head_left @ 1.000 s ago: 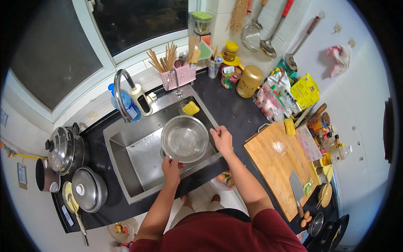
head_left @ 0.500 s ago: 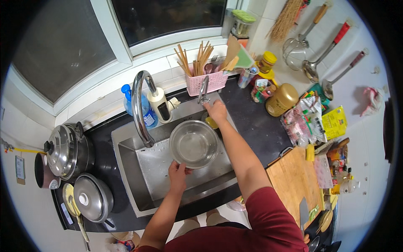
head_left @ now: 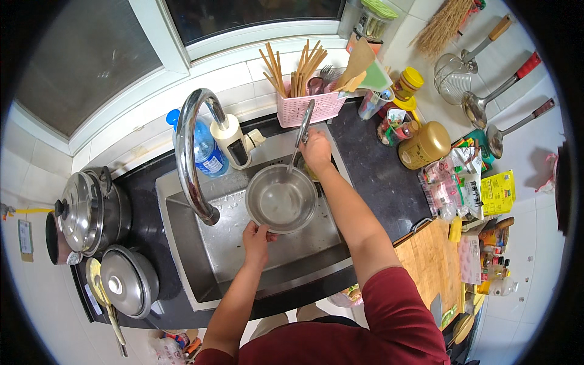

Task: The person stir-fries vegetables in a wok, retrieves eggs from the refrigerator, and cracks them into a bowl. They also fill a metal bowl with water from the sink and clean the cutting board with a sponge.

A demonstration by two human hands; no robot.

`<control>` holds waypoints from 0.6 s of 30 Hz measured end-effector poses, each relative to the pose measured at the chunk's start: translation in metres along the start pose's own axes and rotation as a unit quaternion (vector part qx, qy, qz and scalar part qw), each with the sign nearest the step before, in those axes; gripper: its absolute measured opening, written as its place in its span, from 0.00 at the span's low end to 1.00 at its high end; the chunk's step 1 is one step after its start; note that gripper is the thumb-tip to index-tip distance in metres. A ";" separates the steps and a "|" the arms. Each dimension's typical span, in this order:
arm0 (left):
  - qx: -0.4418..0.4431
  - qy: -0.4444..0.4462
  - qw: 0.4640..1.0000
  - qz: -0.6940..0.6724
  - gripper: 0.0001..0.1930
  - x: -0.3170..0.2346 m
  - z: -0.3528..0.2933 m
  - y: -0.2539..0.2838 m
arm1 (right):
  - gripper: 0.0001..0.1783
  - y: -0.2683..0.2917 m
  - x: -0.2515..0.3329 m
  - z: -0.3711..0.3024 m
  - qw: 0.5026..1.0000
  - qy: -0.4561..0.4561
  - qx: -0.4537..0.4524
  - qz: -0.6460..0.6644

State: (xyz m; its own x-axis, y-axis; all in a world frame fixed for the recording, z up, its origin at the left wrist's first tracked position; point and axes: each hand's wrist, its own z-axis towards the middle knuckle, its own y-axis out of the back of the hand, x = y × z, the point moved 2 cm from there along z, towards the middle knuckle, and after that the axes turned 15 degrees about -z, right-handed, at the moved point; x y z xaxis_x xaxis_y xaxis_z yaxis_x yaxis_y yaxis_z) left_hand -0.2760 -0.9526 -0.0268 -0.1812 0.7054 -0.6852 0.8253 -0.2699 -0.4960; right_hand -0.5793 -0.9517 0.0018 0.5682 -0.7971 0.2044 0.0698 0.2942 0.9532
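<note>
My left hand [head_left: 257,243] pinches the near rim of a round stainless steel bowl [head_left: 281,201], holding it over the sink [head_left: 231,267]. My right hand [head_left: 316,150] grips the base of a small chrome tap [head_left: 306,121] at the sink's back right edge. From that tap a thin stream of water [head_left: 292,161] runs into the bowl, where a little water lies. Part of a yellowish thing shows beside the bowl, mostly hidden under my right wrist. A tall curved chrome faucet [head_left: 191,164] arches over the sink's left part.
Behind the sink stand a blue bottle [head_left: 207,152], a white dispenser [head_left: 231,143] and a pink basket [head_left: 310,109] of chopsticks and utensils. Lidded pots [head_left: 91,207] crowd the left counter. Jars, seasoning bags [head_left: 450,182] and a wooden cutting board [head_left: 432,261] sit on the right.
Water now runs from the small tap into the bowl; no stream showed before. My right hand has stayed at the tap and my left on the rim, while the view has shifted slightly.
</note>
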 end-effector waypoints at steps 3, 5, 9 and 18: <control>0.001 0.027 1.000 -0.008 0.03 0.008 0.007 0.008 | 0.22 0.007 0.003 -0.002 0.998 0.035 0.040 -0.020; -0.015 0.046 0.999 0.005 0.03 0.014 0.011 0.014 | 0.20 0.007 0.001 -0.002 0.996 0.070 0.036 -0.034; -0.021 0.068 0.997 0.010 0.03 0.018 0.011 0.022 | 0.11 0.014 0.006 -0.004 0.991 0.106 0.042 -0.072; -0.042 0.102 0.994 0.008 0.02 0.033 0.023 0.039 | 0.10 0.023 0.000 -0.003 0.981 0.154 0.028 -0.114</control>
State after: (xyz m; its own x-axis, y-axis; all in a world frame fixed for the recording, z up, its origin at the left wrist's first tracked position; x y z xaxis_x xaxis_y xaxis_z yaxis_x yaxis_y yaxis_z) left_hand -0.2620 -0.9552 -0.0815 -0.0629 0.8220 -0.5660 0.8704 -0.2324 -0.4341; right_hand -0.5748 -0.9434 0.0230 0.7649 -0.6386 -0.0845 0.1832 0.0899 0.9790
